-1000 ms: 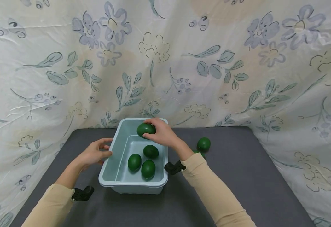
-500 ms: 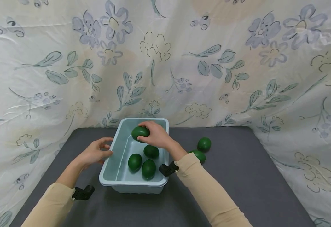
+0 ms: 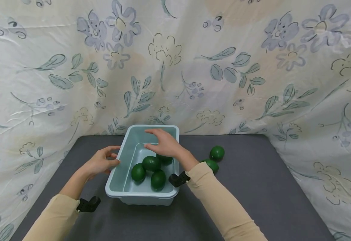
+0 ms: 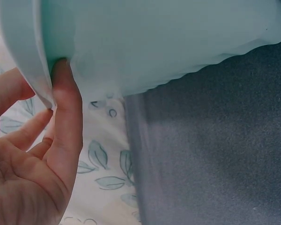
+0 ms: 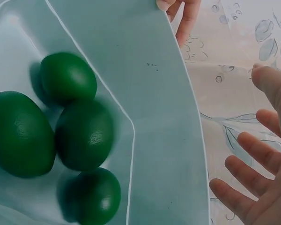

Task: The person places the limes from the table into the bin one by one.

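Observation:
Four-sided and light blue-green, a plastic basin [image 3: 112, 182] stands on the dark table. My left hand [image 3: 101, 161] holds its left rim, with fingertips at the lip and one finger against the outer wall [image 4: 178, 42]. My right hand [image 3: 163, 144] hovers over the far part of the basin, fingers spread and nothing in them. Below and nearer lie several smooth, dark green avocados: one at the left [image 3: 138, 172], one in the middle [image 3: 151, 163], one at the front [image 3: 158, 180]. Another avocado [image 3: 164, 159] is partly hidden under the right hand.
Two more avocados lie on the table right of the basin, one farther back [image 3: 217, 153] and one [image 3: 211, 165] partly behind the right sleeve. A flower-patterned cloth [image 3: 190, 77] hangs behind the grey tabletop [image 3: 253, 187].
The right hand carried an avocado leftward inside the basin, then let it go; it has rolled nearer among the others and shifted them. The left hand stays at the rim.

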The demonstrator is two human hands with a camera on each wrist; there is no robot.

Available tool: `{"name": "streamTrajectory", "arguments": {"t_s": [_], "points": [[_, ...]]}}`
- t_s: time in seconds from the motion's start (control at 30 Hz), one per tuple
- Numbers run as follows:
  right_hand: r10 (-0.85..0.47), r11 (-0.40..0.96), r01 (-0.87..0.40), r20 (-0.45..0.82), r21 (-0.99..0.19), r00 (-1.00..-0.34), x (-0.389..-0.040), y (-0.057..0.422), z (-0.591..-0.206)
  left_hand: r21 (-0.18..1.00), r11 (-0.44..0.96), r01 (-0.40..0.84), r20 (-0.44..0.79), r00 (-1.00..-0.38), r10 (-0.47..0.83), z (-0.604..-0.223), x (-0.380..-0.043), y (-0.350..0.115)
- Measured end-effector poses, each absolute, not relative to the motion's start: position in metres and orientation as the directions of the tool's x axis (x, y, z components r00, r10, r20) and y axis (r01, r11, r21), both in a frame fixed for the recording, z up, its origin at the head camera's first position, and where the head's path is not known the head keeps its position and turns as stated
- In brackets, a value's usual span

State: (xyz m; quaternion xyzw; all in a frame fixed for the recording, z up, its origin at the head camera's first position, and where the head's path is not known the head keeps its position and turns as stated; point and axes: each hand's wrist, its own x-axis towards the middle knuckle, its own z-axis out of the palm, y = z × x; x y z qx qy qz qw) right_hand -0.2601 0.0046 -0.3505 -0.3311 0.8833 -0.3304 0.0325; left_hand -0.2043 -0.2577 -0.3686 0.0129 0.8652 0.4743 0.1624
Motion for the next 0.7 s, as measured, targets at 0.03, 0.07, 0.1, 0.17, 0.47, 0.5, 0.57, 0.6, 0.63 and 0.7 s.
{"name": "streamTrajectory", "arguments": {"t_s": [0.03,0.07,0.1,0.17,0.47,0.5,0.57,0.6,0.63,0.7], "points": [[-0.607,0.567,-0.564,0.158,-0.6,-0.779,-0.26,0.005,-0.35,0.825,0.55,-0.132,-0.269,-0.947,0.176,-0.368,-0.204,-0.258],[-0.608,0.57,-0.564,0.156,-0.598,-0.779,-0.26,0.006,-0.35,0.825,0.549,-0.132,-0.269,-0.947,0.177,-0.368,-0.204,-0.258],[-0.609,0.57,-0.565,0.154,-0.597,-0.778,-0.26,0.006,-0.349,0.825,0.55,-0.132,-0.27,-0.947,0.177,-0.368,-0.204,-0.258],[-0.611,0.568,-0.566,0.155,-0.597,-0.776,-0.259,0.008,-0.348,0.825,0.55,-0.131,-0.27,-0.946,0.179,-0.368,-0.204,-0.258],[-0.593,0.522,-0.594,0.241,-0.612,-0.769,-0.252,0.021,-0.337,0.825,0.55,-0.131,-0.271,-0.945,0.181,-0.369,-0.204,-0.258],[-0.588,0.513,-0.599,0.256,-0.614,-0.767,-0.252,0.023,-0.336,0.825,0.55,-0.131,-0.271,-0.945,0.182,-0.369,-0.204,-0.258],[-0.578,0.498,-0.612,0.292,-0.614,-0.762,-0.25,0.028,-0.334,0.826,0.549,-0.13,-0.271,-0.945,0.183,-0.368,-0.204,-0.258],[-0.572,0.492,-0.621,0.311,-0.61,-0.759,-0.248,0.03,-0.333,0.826,0.548,-0.13,-0.271,-0.945,0.184,-0.368,-0.204,-0.258],[-0.568,0.487,-0.632,0.331,-0.603,-0.753,-0.248,0.033,-0.332,0.827,0.547,-0.13,-0.272,-0.944,0.185,-0.368,-0.204,-0.258],[-0.559,0.477,-0.644,0.359,-0.598,-0.747,-0.246,0.039,-0.331,0.826,0.548,-0.131,-0.273,-0.944,0.185,-0.368,-0.204,-0.258]]}}
